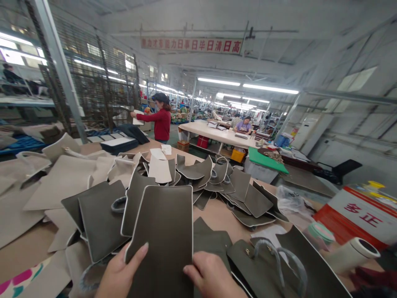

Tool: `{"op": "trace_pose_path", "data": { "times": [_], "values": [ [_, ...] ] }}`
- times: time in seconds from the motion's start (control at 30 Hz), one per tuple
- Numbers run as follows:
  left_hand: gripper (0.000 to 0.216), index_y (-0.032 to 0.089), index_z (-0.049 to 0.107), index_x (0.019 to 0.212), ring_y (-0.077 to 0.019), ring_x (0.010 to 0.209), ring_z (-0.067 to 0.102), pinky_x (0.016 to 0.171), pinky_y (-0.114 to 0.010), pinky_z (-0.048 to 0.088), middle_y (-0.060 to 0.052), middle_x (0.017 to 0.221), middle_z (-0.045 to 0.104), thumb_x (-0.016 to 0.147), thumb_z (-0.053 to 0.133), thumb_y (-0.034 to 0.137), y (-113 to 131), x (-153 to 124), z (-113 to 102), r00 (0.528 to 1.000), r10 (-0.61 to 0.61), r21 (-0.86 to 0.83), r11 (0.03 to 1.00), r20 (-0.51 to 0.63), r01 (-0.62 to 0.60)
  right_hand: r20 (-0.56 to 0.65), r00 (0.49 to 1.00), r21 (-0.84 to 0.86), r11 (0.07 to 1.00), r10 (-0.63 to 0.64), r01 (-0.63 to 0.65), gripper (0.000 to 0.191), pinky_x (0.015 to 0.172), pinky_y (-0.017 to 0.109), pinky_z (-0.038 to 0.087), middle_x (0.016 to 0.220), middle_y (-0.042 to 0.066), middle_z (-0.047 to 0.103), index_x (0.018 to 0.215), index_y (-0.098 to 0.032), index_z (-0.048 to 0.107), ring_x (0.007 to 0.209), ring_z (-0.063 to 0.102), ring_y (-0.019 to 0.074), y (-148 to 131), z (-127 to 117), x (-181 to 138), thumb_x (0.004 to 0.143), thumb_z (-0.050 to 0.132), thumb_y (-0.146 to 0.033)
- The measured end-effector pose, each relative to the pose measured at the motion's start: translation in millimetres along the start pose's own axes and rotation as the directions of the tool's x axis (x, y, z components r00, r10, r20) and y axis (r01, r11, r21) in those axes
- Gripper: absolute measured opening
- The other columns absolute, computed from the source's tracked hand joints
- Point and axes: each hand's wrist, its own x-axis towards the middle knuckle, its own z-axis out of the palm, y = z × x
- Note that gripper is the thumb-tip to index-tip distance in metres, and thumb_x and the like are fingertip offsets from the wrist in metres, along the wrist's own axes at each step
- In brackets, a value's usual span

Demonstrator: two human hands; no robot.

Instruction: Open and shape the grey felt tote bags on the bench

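A dark olive-grey leather-like bag panel (164,231) with white edges stands upright in front of me, held between both hands. My left hand (122,267) grips its left edge, thumb on the near face. On the right edge my right hand (211,269) is closed, with the thumb against the panel. To the right lies a dark bag piece with wrapped handles (257,269), near my right hand. More dark panels (101,215) lean in a heap just left of the held one. Behind it, several dark bag pieces (238,186) are strewn over the table.
Beige bag pieces (65,174) pile up on the table's left. A white bottle (353,254) and a red-and-white box (359,215) stand at the right. Beyond the table (217,213), a person in a red top (162,124) holds a pale piece. Another person (243,125) sits farther back.
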Motion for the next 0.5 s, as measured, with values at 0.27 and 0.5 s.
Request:
{"op": "trace_pose_path", "data": {
  "times": [0.27, 0.5],
  "values": [
    [0.052, 0.019, 0.046, 0.121, -0.0248, 0.098, 0.058, 0.084, -0.035, 0.046, -0.006, 0.109, 0.061, 0.073, 0.045, 0.04, -8, 51, -29, 0.936, 0.322, 0.74, 0.593, 0.143, -0.317, 0.413, 0.898, 0.29, 0.957, -0.152, 0.028, 0.011, 0.047, 0.016, 0.034, 0.06, -0.005, 0.061, 0.077, -0.026, 0.065, 0.053, 0.054, 0.0096, 48, 12, 33, 0.072, 0.056, -0.029],
    [0.051, 0.025, 0.05, 0.12, -0.021, 0.096, 0.059, 0.078, -0.03, 0.048, -0.005, 0.114, 0.059, 0.073, 0.04, 0.008, -130, 71, 21, 0.806, 0.371, 0.835, 0.125, 0.462, -0.536, 0.139, 0.938, 0.426, 0.836, 0.319, -0.347, 0.013, 0.05, 0.02, 0.036, 0.06, -0.001, 0.056, 0.069, -0.013, 0.057, 0.054, 0.05, 0.0093, 154, 1, 163, 0.078, 0.048, -0.015]
  ]
}}
